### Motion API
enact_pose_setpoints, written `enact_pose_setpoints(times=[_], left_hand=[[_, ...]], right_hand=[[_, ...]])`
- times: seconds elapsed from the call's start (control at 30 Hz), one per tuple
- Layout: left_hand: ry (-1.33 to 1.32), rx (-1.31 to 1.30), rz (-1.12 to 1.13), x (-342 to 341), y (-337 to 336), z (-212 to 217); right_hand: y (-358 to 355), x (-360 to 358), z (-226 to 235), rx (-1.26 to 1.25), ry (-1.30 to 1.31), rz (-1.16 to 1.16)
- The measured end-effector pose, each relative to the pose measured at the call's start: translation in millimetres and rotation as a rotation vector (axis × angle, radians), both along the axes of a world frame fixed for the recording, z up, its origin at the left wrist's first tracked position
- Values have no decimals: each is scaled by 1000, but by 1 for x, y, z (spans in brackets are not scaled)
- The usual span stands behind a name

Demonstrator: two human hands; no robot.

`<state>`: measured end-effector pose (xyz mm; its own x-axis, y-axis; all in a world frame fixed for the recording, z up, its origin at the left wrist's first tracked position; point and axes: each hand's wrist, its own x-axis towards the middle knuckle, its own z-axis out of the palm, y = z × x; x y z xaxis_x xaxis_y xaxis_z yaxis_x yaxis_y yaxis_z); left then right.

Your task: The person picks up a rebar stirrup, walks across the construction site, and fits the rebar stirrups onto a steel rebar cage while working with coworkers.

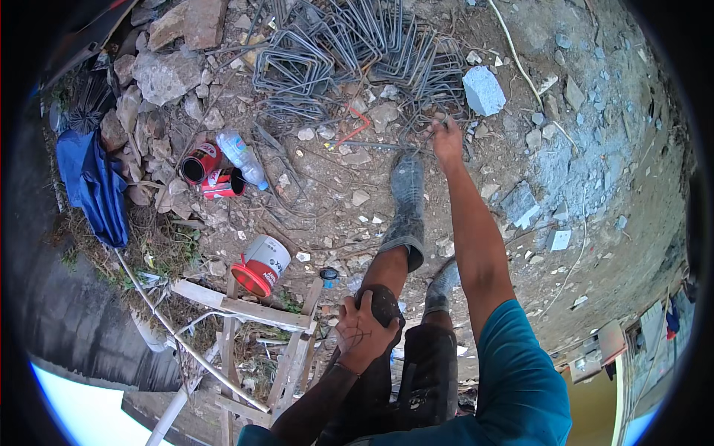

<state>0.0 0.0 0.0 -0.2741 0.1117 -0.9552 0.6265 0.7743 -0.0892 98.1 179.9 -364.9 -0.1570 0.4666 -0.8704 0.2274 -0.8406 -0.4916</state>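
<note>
My right hand (447, 141) reaches out to the near right edge of a heap of bent steel rebar stirrups (294, 65). Its fingers are closed on what looks like one stirrup's thin bar, though the fingertips partly hide it. My left hand (363, 331) rests on my raised knee (383, 303), fingers spread over the dark cloth. Just left of the right hand, my muddy rubber boot (407, 186) stands at the edge of the heap. A red bent bar (355, 125) lies left of the boot.
Rubble stones (169, 76) lie at upper left. Near them are red cans (199, 163), a plastic bottle (242, 157) and a blue tarp (93, 186). A white-and-red bucket (262, 264) lies tipped above a wooden frame (249, 311). A pale concrete block (483, 91) sits right of the heap.
</note>
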Motion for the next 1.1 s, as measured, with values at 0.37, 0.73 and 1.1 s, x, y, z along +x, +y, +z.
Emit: enact_pose_setpoints(times=[0.37,0.73,1.1], left_hand=[[70,127,-25,34,-10,-1],[178,59,-283,97,-26,-2],[176,806,-40,181,-1,37]], right_hand=[[-40,91,154,-186,12,-374],[-60,210,376,-93,395,-569],[-227,594,585,200,168,-795]])
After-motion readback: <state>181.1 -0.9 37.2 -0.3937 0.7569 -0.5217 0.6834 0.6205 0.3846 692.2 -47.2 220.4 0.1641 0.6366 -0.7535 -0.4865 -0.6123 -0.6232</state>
